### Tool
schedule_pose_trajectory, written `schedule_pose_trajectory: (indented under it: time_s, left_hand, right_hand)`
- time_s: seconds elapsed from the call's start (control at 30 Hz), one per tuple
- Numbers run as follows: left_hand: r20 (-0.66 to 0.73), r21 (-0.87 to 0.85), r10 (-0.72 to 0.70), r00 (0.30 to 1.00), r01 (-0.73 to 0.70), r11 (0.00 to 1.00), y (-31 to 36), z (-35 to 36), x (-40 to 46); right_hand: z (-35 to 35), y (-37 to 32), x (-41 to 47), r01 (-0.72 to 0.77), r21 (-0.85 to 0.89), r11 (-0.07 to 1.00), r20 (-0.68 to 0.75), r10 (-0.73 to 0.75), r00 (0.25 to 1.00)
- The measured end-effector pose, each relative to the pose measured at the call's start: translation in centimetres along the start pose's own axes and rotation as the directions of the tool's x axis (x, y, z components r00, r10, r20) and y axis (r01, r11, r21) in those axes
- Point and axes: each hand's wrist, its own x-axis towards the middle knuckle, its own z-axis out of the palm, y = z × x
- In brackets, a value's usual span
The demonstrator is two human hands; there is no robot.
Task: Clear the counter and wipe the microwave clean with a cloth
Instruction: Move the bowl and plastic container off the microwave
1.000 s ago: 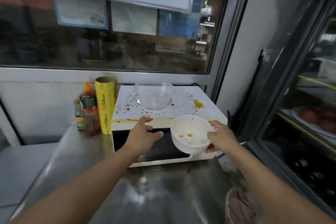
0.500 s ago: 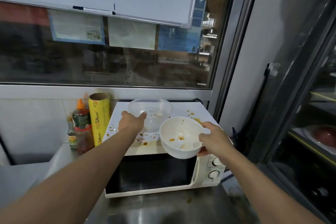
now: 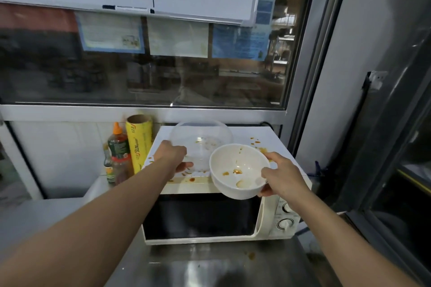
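Right now we've got our left hand [image 3: 173,157] curled round the near rim of the clear bowl [image 3: 201,140] on top of the microwave [image 3: 205,216], thumb underneath, while our right hand [image 3: 283,176] grips the white bowl [image 3: 238,170] by its right rim, tilted & held just above the microwave's front edge. Orange sauce spots mark the microwave top, w/ a few inside the white bowl too. Sauce bottle [image 3: 119,147] & yellow wrap roll [image 3: 139,142] stand left of the microwave on the steel table [image 3: 210,268].
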Motion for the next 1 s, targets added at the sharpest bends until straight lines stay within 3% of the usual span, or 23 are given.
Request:
schedule_pose_trajectory:
  time_s: [0.5,0.7,1.0]
  left_hand:
    - [-0.302,-0.007,0.020,0.953,-0.024,1.000,-3.1,-15.8,-6.0]
    - [-0.341,-0.020,0.005,0.940,-0.012,1.000,-6.2,-23.7,-8.1]
    - [-0.287,0.047,-0.024,0.958,0.039,0.998,-10.9,-34.8,-10.4]
  right_hand:
    - [7.2,-5.3,-4.1,0.133,0.040,0.990,0.170,-0.138,0.976]
    - [13.2,-9.2,-7.5,0.202,0.033,0.979,0.273,-0.203,0.940]
    - [25.8,-14.0,-13.0,0.252,-0.005,0.968,0.292,-0.240,0.926]
